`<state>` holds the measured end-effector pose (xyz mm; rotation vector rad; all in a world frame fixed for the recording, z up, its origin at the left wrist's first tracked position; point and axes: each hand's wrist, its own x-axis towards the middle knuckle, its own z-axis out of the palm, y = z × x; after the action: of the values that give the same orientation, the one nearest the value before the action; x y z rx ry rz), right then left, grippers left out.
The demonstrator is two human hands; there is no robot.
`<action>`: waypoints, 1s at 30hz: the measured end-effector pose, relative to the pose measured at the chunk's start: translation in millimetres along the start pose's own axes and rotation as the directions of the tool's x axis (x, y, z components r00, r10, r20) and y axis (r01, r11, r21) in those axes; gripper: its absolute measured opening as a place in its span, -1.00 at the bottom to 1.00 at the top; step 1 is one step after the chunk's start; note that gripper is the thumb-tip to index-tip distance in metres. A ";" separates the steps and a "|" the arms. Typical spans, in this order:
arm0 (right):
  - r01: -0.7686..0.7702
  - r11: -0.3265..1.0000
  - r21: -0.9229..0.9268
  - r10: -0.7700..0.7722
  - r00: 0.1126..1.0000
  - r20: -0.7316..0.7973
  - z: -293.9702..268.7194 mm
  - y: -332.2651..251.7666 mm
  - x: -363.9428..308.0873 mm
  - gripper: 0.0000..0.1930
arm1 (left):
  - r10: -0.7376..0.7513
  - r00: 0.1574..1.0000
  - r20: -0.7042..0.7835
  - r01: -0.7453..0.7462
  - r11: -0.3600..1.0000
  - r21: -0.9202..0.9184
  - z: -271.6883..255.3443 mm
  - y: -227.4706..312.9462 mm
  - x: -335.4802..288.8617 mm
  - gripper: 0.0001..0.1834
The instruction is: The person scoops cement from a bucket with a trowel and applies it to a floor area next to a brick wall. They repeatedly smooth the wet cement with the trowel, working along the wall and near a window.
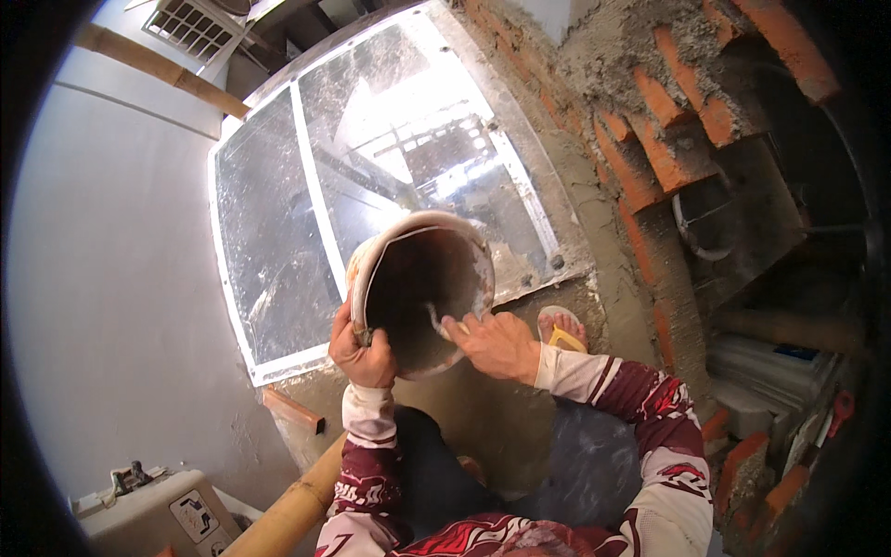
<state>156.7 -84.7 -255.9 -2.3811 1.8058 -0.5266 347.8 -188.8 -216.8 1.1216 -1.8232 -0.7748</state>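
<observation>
A pale, mortar-stained bucket [422,220] is tilted toward me, its dark inside facing up at my eyes. My left hand [367,356] is closed round its left rim. At the right side of the mouth, my right hand [498,345] grips the handle of what looks like a trowel [433,318]. Its bent metal shank reaches into the bucket, and the blade is lost in shadow. How much the bucket contains cannot be made out. Below it, wet-looking grey mortar [501,422] covers the surface between my legs.
A white-framed window panel [306,167] with glossy panes lies beyond the bucket. Rough brickwork [668,158] with jutting bricks rises on the right. My sandalled foot [563,327] stands near the panel's corner. A bamboo pole [288,506] and a beige box [167,515] are at lower left, beside a grey wall [121,260].
</observation>
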 end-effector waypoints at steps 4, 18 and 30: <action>-0.178 0.982 0.057 0.183 0.978 -0.100 0.3 28.0 11.8 -0.58 | 0.032 0.998 0.059 -0.034 0.999 0.033 8.4 9.8 -1.6 -0.49; -0.276 0.959 -0.065 0.276 0.961 -0.015 -3.5 13.1 2.0 -0.54 | 0.170 0.982 -0.086 -0.164 0.983 0.078 29.1 21.2 10.5 -0.65; -0.334 0.935 0.120 0.304 0.928 0.217 -16.4 19.6 6.5 -0.57 | 0.503 0.852 0.144 -0.515 0.854 0.066 7.8 23.3 -0.5 -0.77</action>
<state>134.8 -94.6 -244.9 -1.9090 1.9312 -0.3646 331.9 -178.2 -201.4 0.6022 -2.1548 -0.4415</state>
